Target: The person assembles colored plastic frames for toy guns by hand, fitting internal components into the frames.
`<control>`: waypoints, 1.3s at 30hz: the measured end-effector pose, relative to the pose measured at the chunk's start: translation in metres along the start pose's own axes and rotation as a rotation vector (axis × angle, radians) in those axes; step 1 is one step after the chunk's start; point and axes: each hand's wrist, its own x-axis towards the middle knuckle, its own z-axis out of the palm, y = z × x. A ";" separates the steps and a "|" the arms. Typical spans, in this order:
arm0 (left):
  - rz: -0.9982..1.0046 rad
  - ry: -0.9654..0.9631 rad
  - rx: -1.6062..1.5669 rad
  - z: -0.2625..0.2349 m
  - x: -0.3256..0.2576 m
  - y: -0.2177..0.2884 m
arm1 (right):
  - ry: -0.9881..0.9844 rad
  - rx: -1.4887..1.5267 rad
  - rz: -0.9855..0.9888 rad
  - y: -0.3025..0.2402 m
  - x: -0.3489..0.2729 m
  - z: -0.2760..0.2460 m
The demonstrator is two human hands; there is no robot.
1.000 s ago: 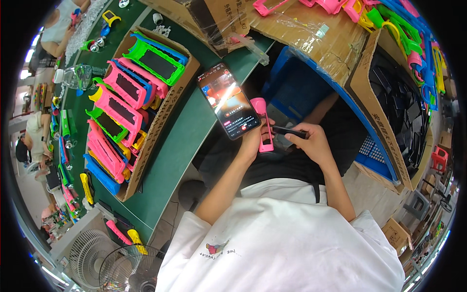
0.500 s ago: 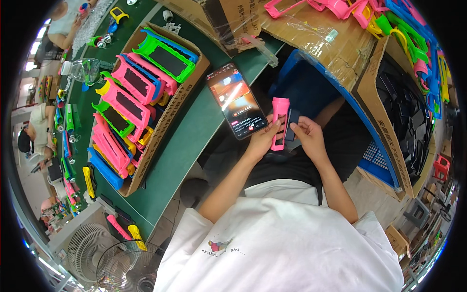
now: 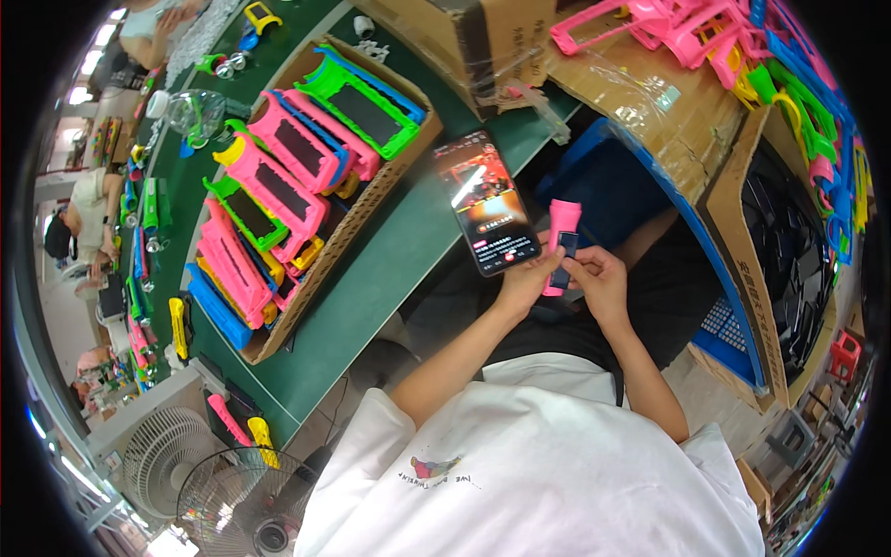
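Observation:
In front of my lap, my left hand [image 3: 531, 281] is closed around a pink plastic flashlight-shaped housing [image 3: 564, 216] with a flared top end. A small dark rectangular panel [image 3: 565, 265] lies against the front of this housing, over its slotted opening. My right hand [image 3: 601, 280] pinches the panel's lower right side, its fingertips close to my left thumb. Fingers partly hide the housing's lower part. Just left of my hands, a lit phone [image 3: 486, 204] stands tilted near the green table's edge.
On the green table [image 3: 371, 263], a cardboard box [image 3: 357, 237] holds several pink, green, blue and yellow housings with dark panels. A box of black panels [image 3: 775, 251] stands at right. Colourful plastic frames [image 3: 650, 28] pile up on cardboard behind. A fan [image 3: 251, 506] is at lower left.
The dark panel has moved from beside the pink housing onto its front. My right hand has come in closer to my left. The whole view has shifted slightly.

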 end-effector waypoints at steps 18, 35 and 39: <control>-0.278 -0.051 -0.125 0.003 -0.003 0.007 | -0.104 0.117 -0.127 -0.002 0.009 -0.001; 0.131 0.110 0.324 0.008 -0.006 0.001 | -0.234 0.091 -0.049 0.009 0.015 -0.007; 0.064 0.103 0.268 0.004 -0.003 0.002 | -0.252 0.036 -0.052 0.005 0.013 -0.007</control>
